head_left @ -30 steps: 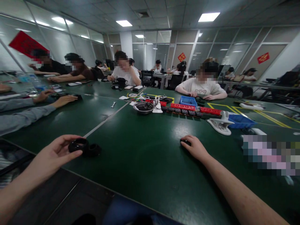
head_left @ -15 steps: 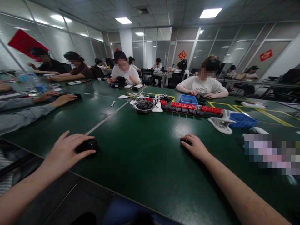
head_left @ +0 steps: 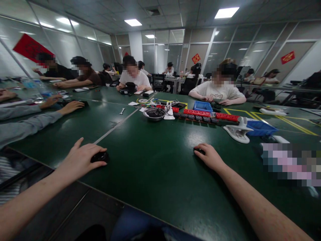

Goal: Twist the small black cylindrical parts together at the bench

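Fingers (head_left: 99, 164) over round black part (head_left: 101, 156)

On the green table (head_left: 155, 160), the left hand (head_left: 80, 160) is covering a black round part (head_left: 100, 156), while the right hand (head_left: 210, 156) is resting flat on a small dark piece (head_left: 200, 151), both nearer than the metal bowl (head_left: 153, 114)

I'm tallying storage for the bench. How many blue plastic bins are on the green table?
2. One blue bin sits in front of the person in the white shirt across the table; the other blue bin lies farther right, beside the white clamp. Others may be hidden.
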A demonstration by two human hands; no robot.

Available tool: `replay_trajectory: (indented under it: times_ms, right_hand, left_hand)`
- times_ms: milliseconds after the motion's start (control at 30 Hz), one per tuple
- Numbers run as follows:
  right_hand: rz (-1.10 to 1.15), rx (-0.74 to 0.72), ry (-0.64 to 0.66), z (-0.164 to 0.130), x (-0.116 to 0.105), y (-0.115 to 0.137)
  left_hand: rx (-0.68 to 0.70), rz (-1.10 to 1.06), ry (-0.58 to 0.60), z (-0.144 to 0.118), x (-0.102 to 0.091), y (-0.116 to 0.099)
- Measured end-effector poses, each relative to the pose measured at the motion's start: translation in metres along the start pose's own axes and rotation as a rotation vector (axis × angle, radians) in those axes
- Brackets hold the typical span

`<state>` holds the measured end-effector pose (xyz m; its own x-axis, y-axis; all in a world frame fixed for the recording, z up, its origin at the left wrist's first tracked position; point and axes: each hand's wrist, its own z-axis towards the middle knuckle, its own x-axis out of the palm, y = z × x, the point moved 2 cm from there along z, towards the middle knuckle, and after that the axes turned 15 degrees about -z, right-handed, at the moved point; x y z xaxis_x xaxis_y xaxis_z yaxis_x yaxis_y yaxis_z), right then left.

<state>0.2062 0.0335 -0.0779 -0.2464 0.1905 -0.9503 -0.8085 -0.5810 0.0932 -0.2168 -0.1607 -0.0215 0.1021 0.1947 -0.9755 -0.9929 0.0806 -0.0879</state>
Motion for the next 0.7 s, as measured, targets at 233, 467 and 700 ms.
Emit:
replay_trajectory:
  times_ms: [233, 467, 700]
  right_hand:
    - [-0.014, 0.017, 0.014, -0.002, -0.005, 0.004]
    - [0.017, 0.013, 0.004, -0.004, -0.005, 0.002]
    - [0.436, 0.087, 0.019, -0.011, -0.073, 0.048]
  left_hand:
    - [0.024, 0.104, -0.008, 0.005, -0.004, -0.010]
    - [0.254, -0.050, -0.216, -0.018, -0.012, -0.070]
    - [0.515, -0.402, -0.105, -0.057, 0.038, -0.137]
